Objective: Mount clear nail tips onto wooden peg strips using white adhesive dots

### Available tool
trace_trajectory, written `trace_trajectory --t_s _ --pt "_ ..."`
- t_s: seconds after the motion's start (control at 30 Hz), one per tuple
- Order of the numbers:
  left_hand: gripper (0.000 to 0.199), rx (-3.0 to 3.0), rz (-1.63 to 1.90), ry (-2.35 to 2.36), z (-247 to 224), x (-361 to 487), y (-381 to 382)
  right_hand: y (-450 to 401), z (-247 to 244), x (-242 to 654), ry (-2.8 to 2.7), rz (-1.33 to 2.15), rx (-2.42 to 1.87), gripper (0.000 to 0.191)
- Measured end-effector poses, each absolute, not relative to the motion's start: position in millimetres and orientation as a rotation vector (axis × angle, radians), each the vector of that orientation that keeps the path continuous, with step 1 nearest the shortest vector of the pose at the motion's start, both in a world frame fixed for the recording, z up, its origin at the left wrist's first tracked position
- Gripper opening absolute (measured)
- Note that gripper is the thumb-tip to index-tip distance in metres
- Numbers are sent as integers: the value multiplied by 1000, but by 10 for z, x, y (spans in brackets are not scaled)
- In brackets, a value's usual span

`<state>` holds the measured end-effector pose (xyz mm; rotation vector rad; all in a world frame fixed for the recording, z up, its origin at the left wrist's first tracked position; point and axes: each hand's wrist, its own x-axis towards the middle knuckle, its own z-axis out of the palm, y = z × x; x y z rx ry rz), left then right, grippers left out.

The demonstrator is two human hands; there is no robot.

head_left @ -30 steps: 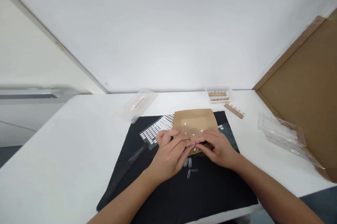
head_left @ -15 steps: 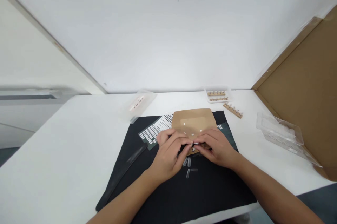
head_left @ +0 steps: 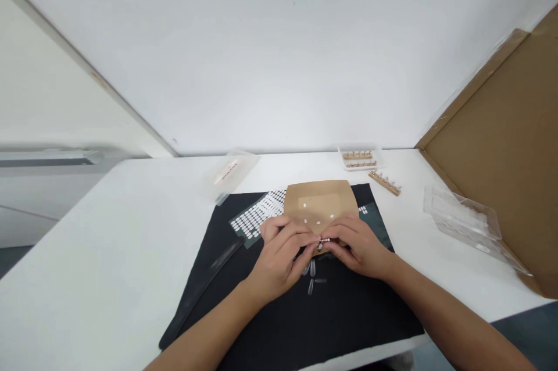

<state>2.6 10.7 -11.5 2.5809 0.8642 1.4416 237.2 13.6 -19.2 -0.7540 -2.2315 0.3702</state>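
A small metal piece [head_left: 325, 240] lies crosswise at the near side of a brown tray [head_left: 318, 186], its long axis running left to right; which end leads is too small to tell. The left hand [head_left: 279, 257] pinches its left end, the right hand [head_left: 360, 246] its right. Clear nail tips [head_left: 313, 268] lie nearer on black cloth [head_left: 344, 313], white stickers [head_left: 257, 218] to the left.

Hands [head_left: 281, 257] [head_left: 360, 246]: pinching small metallic piece [head_left: 324, 240] | white ovals [head_left: 332, 216]: on brown tray [head_left: 320, 188]
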Motion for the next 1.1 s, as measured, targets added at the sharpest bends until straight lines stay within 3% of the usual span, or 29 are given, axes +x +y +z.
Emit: trace_trajectory --t_s 0.5,0.7,1.1 --pt "11 2485 1552 916 -93 46 132 111 -189 2321 -2140 246 -780 9" --pt "22 2455 1553 904 -131 34 147 96 -182 2302 -2124 262 -814 5" --pt "12 2312 1473 947 -165 37 168 81 -169 2291 -2218 59 -794 8"
